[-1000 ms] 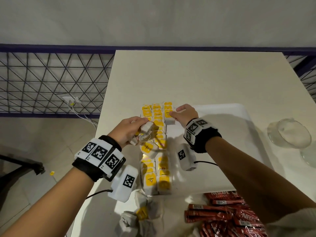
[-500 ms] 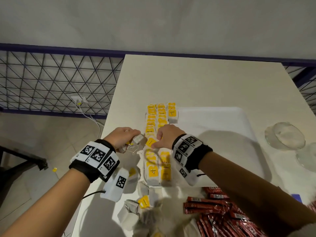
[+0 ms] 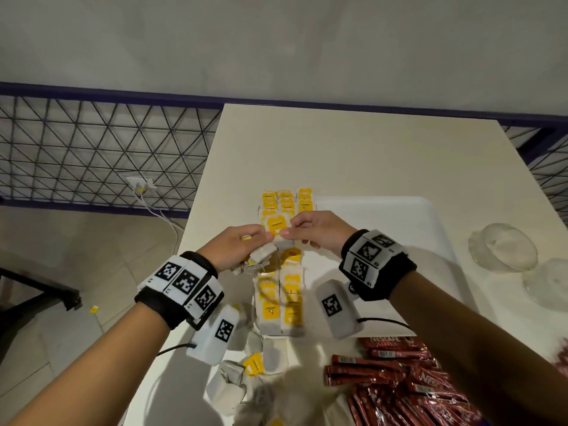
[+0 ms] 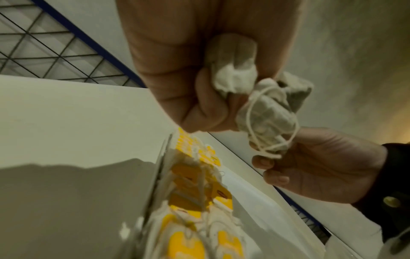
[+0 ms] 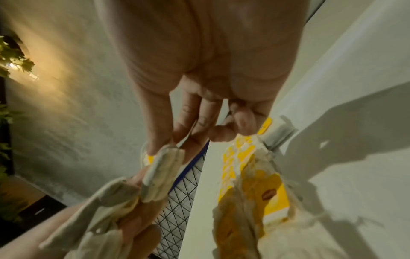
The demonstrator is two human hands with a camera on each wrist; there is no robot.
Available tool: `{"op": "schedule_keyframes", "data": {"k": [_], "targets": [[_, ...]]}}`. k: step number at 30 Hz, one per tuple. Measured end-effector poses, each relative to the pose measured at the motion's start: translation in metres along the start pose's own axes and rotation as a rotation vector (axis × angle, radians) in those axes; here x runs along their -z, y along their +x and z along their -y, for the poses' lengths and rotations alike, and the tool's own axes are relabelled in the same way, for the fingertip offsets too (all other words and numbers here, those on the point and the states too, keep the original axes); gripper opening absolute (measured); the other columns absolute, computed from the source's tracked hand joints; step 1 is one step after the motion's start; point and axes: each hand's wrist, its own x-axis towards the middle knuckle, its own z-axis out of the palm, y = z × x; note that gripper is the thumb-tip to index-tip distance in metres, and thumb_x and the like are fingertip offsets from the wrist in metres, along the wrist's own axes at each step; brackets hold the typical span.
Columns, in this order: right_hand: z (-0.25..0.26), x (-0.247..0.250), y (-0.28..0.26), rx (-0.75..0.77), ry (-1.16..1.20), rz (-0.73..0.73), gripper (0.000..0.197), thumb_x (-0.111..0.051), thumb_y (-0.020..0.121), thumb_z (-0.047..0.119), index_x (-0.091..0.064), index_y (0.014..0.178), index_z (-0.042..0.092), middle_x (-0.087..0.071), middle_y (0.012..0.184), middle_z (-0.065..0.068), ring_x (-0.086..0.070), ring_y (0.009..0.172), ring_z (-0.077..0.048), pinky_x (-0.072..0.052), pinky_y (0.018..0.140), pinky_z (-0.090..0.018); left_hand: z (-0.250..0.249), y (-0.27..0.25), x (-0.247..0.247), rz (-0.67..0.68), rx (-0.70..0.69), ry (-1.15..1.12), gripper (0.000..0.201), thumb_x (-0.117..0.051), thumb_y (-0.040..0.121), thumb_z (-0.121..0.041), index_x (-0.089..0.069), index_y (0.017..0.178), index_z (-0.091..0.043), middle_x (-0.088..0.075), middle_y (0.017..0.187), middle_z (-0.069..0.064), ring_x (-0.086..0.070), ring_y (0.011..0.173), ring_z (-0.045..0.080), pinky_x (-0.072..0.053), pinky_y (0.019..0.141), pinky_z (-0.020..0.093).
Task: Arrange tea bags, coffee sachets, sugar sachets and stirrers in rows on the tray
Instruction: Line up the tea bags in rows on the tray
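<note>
Both hands meet above the white tray [image 3: 399, 210]: the left hand [image 3: 233, 250] clutches a bunch of crumpled tea bags [image 4: 264, 112], while the right hand [image 3: 316, 232] pinches one yellow-tagged tea bag [image 3: 276, 225] at its edge. Beneath them, rows of tea bags [image 3: 281, 305] run along the tray's left side. Nearer the person than the tray lie red coffee sachets [image 3: 396, 373] and loose tea bags [image 3: 246, 373]; glass bowls [image 3: 504, 247] sit right of the tray. Only the left wrist view shows the string looped round the soft paper bags. The right wrist view shows the pinched bag's flat edge [image 5: 164, 175].
</note>
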Motion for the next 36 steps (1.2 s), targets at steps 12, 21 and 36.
{"op": "schedule_keyframes", "data": {"k": [12, 21, 36], "targets": [[-0.009, 0.041, -0.010, 0.005, 0.051, 0.072, 0.014, -0.066, 0.082, 0.013, -0.062, 0.071, 0.019, -0.051, 0.059, 0.007, -0.045, 0.054, -0.003, -0.033, 0.050, -0.014, -0.024, 0.027, -0.016, 0.057, -0.128, -0.068, 0.024, -0.046, 0.096, -0.024, -0.067, 0.083, -0.023, -0.065, 0.082, -0.003, -0.059, 0.075, 0.007, -0.043, 0.065, 0.011], [-0.021, 0.035, 0.000, 0.021, 0.215, 0.037, 0.011, -0.065, 0.081, 0.001, -0.060, 0.084, 0.010, -0.056, 0.046, 0.010, -0.049, 0.041, -0.003, -0.043, 0.043, -0.014, -0.018, 0.037, -0.036, 0.260, -0.024, 0.160, 0.034, -0.052, 0.094, -0.017, -0.053, 0.060, -0.019, -0.053, 0.053, -0.017, -0.045, 0.050, -0.006, -0.034, 0.057, 0.010], [-0.028, 0.040, 0.039, -0.134, 0.098, -0.025, 0.012, -0.058, 0.088, 0.004, -0.054, 0.098, 0.009, -0.057, 0.073, -0.004, -0.054, 0.040, -0.001, -0.047, 0.044, -0.016, -0.021, 0.052, -0.028, 0.354, 0.035, 0.353, 0.021, -0.046, 0.096, -0.033, -0.064, 0.091, -0.024, -0.059, 0.090, -0.008, -0.053, 0.090, 0.012, -0.040, 0.085, 0.021]]}}
